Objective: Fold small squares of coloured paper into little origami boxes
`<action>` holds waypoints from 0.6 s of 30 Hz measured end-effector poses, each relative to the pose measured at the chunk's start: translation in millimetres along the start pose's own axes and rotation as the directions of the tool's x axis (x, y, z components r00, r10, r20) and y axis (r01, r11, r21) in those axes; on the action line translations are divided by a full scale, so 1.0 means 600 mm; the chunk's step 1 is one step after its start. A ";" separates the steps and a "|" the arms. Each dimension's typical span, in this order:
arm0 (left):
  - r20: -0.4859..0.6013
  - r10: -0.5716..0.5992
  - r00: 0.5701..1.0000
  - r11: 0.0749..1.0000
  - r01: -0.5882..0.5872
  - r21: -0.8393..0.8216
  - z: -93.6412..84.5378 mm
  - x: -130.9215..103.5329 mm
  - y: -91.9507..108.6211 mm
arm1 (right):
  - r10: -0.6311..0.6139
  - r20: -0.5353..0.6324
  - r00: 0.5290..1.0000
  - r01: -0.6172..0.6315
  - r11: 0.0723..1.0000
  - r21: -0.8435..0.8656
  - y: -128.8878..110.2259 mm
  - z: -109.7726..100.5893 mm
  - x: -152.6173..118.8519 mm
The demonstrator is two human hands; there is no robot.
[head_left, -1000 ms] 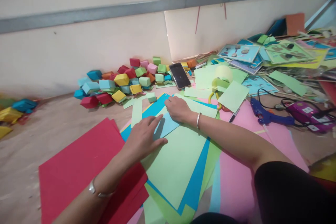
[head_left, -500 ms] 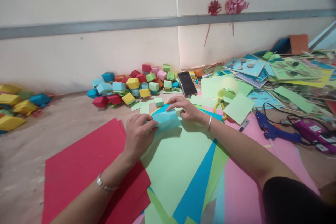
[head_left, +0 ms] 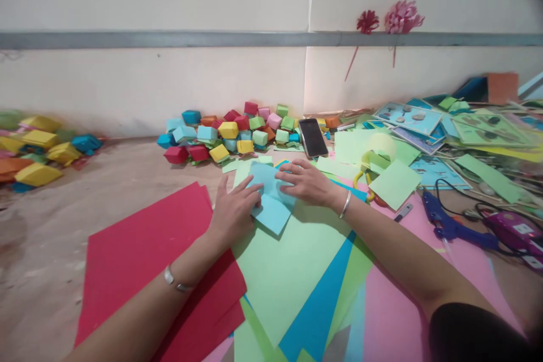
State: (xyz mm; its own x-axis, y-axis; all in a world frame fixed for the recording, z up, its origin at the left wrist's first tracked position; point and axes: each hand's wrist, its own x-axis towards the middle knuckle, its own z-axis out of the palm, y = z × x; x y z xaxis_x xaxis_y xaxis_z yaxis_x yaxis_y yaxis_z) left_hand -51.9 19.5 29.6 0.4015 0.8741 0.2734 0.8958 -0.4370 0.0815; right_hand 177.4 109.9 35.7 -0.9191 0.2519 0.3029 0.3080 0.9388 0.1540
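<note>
A light blue sheet of paper (head_left: 272, 214), creased across its middle, lies opened out over a stack of larger pale green paper (head_left: 292, 263). My left hand (head_left: 236, 207) rests at the sheet's left edge, fingers stretched towards the crease. From the right, my right hand (head_left: 306, 182) lies on the sheet's upper right part with its fingers spread flat. Both hands touch the paper without gripping it. Red paper sheets (head_left: 148, 260) lie under my left forearm, and pink paper (head_left: 394, 305) is under my right forearm.
Folded coloured paper boxes (head_left: 229, 130) are heaped by the wall, beside a phone (head_left: 313, 137). More folded pieces (head_left: 40, 138) lie far left. On the right are yellow-handled scissors (head_left: 360, 180), a cutter (head_left: 403, 212), a blue glue gun (head_left: 452, 220) with a cord, and piled craft cards (head_left: 409, 117).
The light blue sheet has gone from folded to spread open, showing its crease. My fingers have changed from pinching it to lying outstretched on it. The view has shifted slightly left.
</note>
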 end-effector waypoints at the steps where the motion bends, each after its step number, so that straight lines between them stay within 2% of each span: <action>1: 0.112 0.014 0.994 1.000 -0.013 -0.013 -0.008 -0.001 0.000 | 0.005 0.060 0.998 -0.006 1.000 0.015 0.003 0.001 0.001; 2: 0.218 0.033 0.975 0.999 -0.028 -0.027 -0.017 -0.002 0.000 | 0.016 0.116 0.993 -0.020 0.999 0.035 0.006 0.001 0.001; 4: 0.351 0.064 0.934 0.997 -0.047 -0.057 -0.034 -0.005 -0.003 | 0.050 0.202 0.978 -0.067 0.995 0.078 0.011 0.003 0.001; 6: 0.395 0.090 0.914 0.994 -0.056 -0.099 -0.042 -0.007 -0.009 | 0.093 0.256 0.962 -0.127 0.985 0.120 0.012 0.005 0.001; 8: 0.355 0.109 0.928 0.988 -0.063 -0.139 -0.039 -0.007 -0.015 | 0.147 0.250 0.957 -0.197 0.962 0.190 0.010 0.008 0.003; 11: 0.163 0.092 0.982 0.970 -0.052 -0.236 -0.023 -0.003 -0.015 | 0.303 0.085 0.949 -0.309 0.844 0.439 -0.001 0.009 0.011; 13: -0.017 0.010 1.000 0.944 -0.015 -0.330 -0.015 0.000 -0.003 | 0.485 -0.026 0.874 -0.333 0.638 0.694 -0.015 0.002 0.018; 14: -0.104 -0.045 0.994 0.927 0.003 -0.374 -0.013 0.001 0.006 | 0.582 -0.027 0.813 -0.318 0.482 0.816 -0.023 -0.004 0.022; 15: -0.185 -0.099 0.978 0.912 0.016 -0.409 -0.013 0.001 0.018 | 0.670 0.036 0.742 -0.297 0.279 0.913 -0.033 -0.011 0.027; 16: -0.248 -0.139 0.959 0.902 0.020 -0.430 -0.013 0.001 0.030 | 0.700 0.169 0.694 -0.280 0.046 0.959 -0.043 -0.019 0.031; 17: -0.308 -0.139 0.941 0.902 -0.008 -0.431 -0.015 0.000 0.042 | 0.685 0.301 0.663 -0.261 -0.165 0.951 -0.053 -0.025 0.036; 18: -0.375 -0.111 0.920 0.908 -0.059 -0.414 -0.017 -0.002 0.054 | 0.646 0.412 0.642 -0.246 -0.335 0.909 -0.063 -0.031 0.040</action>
State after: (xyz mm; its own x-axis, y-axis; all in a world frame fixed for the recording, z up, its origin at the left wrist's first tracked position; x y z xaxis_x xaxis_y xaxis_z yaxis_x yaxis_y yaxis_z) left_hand -25.2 2.1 41.7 0.1987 0.7734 0.6020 0.7108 -0.5366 0.4548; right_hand 148.1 75.8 54.6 -0.4928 0.8651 -0.0937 -0.1003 -0.1634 -0.9814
